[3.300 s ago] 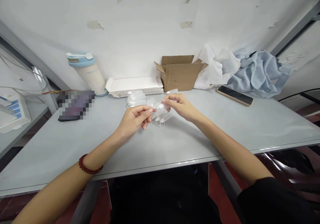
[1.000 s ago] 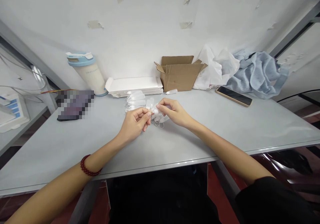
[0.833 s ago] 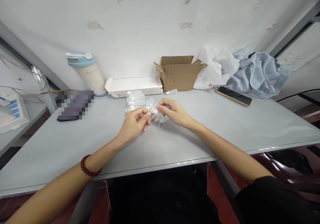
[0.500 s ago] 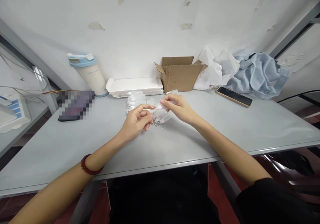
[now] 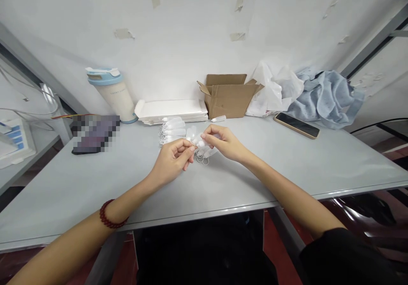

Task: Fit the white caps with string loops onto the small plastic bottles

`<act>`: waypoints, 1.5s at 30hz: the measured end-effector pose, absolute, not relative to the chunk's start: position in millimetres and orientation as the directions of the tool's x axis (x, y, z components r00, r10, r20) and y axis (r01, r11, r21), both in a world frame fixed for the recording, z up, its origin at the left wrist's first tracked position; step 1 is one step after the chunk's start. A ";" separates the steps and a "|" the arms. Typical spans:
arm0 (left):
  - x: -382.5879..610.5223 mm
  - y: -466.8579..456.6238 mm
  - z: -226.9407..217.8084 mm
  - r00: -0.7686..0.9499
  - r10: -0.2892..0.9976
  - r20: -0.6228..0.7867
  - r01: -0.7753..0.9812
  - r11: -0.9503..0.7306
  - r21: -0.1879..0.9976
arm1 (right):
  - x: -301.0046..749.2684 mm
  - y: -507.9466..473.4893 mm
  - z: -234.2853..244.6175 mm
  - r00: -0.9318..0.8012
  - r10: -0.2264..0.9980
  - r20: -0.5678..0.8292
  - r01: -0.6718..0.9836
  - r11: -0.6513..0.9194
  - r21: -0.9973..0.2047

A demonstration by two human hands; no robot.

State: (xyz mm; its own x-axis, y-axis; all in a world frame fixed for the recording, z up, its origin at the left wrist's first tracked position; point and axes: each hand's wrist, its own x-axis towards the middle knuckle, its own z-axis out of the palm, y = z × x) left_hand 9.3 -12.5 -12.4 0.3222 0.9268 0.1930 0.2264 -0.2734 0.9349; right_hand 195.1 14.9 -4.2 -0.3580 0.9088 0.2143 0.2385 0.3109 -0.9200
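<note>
My right hand (image 5: 223,142) pinches a small translucent white plastic bottle (image 5: 201,143) by its body, with the capped end pointing left. My left hand (image 5: 177,157) is closed at that capped end, thumb against forefinger, on what looks like a thin cord loop; the fingertips partly hide it. Beyond my left hand lies a neat row of similar small bottles (image 5: 174,125), with cord loops at their left ends. Under and beside my hands are more such bottles (image 5: 208,152), their loops (image 5: 203,161) lying on the table. A single bottle (image 5: 219,118) rests farther back.
Along the wall stand a blue-lidded tumbler (image 5: 114,96), a stack of flat white boxes (image 5: 172,108), an open cardboard box (image 5: 228,100) and a white plastic bag (image 5: 272,91). A phone (image 5: 298,125) and blue cloth (image 5: 328,98) lie right; a blurred-out dark item (image 5: 97,134) lies left.
My left hand's fingers have closed together at the bottle's capped end; before, they were more apart. My right hand has shifted slightly left and down with the bottle.
</note>
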 end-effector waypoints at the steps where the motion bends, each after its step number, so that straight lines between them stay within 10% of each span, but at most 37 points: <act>1: 9.2 -12.9 -12.4 0.322 0.927 0.194 0.227 -0.275 0.934 | 195.0 14.7 -4.2 -0.360 0.908 0.214 0.234 0.310 -0.921; 19: 4.8 -0.2 -16.5 0.272 0.934 0.233 0.434 -0.335 0.836 | 204.7 38.7 -16.8 -0.361 0.884 0.298 0.381 0.431 -0.818; 24: -2.3 8.1 -26.6 0.263 0.835 0.483 0.699 -0.510 0.502 | 230.2 67.9 -30.0 -0.353 0.773 0.527 0.682 0.598 -0.421; 29: -5.2 11.9 -31.5 0.308 0.810 0.498 0.855 -0.466 0.229 | 249.8 88.2 -40.2 -0.384 0.819 0.426 0.814 0.518 -0.262; 45: -3.2 7.7 -26.9 0.299 0.870 0.392 0.831 -0.439 0.342 | 258.1 108.0 -60.6 -0.381 0.880 0.283 0.887 0.434 -0.156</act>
